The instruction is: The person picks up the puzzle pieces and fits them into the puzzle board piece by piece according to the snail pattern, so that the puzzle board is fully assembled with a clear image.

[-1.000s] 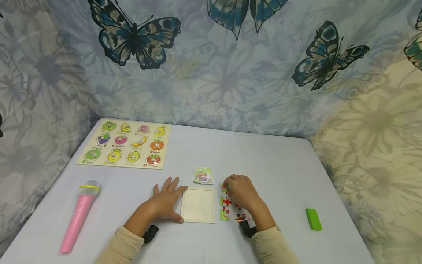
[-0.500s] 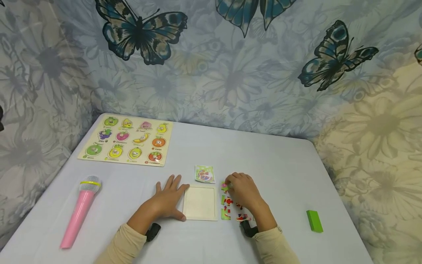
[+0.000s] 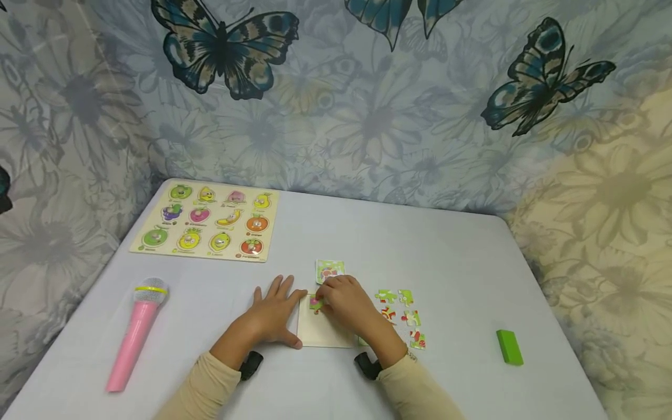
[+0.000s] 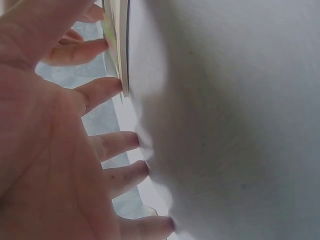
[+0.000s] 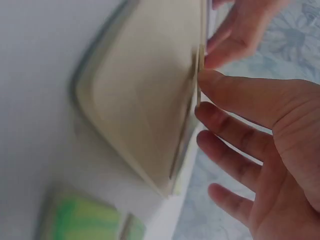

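Puzzle piece (image 3: 314, 304), thin, pinched in right hand (image 3: 347, 304); left hand (image 3: 271, 317), splayed wide, touches shallow square tray (image 3: 326, 333).

The right hand (image 3: 350, 304) has moved leftward, bringing a pinched puzzle piece (image 3: 315, 304) to the square tray (image 3: 321, 332).

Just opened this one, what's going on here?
A person's right hand has a jigsaw piece in its grip, at the far left corner of a pale tray; whether it is seated is unclear. The left hand, spread out, rests at the tray's left edge. More pieces lie on the table to the right, and a picture card just beyond the tray.
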The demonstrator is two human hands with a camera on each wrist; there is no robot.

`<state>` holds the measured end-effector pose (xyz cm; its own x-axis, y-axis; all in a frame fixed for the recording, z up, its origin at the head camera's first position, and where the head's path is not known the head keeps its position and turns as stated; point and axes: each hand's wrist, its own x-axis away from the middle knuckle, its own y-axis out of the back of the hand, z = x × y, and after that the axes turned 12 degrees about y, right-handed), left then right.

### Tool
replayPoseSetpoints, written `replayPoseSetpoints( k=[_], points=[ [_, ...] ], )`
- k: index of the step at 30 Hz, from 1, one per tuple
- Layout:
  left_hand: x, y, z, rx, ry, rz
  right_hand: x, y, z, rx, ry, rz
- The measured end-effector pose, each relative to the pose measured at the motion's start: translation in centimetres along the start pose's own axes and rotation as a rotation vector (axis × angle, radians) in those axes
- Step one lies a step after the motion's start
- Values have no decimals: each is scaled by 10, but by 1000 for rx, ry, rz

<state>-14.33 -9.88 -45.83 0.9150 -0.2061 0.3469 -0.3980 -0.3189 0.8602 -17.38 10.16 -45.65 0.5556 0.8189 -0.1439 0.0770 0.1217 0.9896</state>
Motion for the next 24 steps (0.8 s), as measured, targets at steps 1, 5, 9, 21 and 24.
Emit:
replayPoseSetpoints(
  k=[1,5,9,21,24],
  points=[
    [0,0,0,-2,-1,0,-1,-2,1,-1,0,1],
    [1,0,-2,-3,-3,-2,-3,-6,3,3,-3,-1],
    [1,0,-2,-9,2,-6,-5,-9,4,25,1,-17],
    [0,-3,-3,-30,7,-19,-4,-7,8,-3,-48,-7],
    [0,-5,-3,-22,5,-21,-3,-6,9,2,-55,7]
  ],
)
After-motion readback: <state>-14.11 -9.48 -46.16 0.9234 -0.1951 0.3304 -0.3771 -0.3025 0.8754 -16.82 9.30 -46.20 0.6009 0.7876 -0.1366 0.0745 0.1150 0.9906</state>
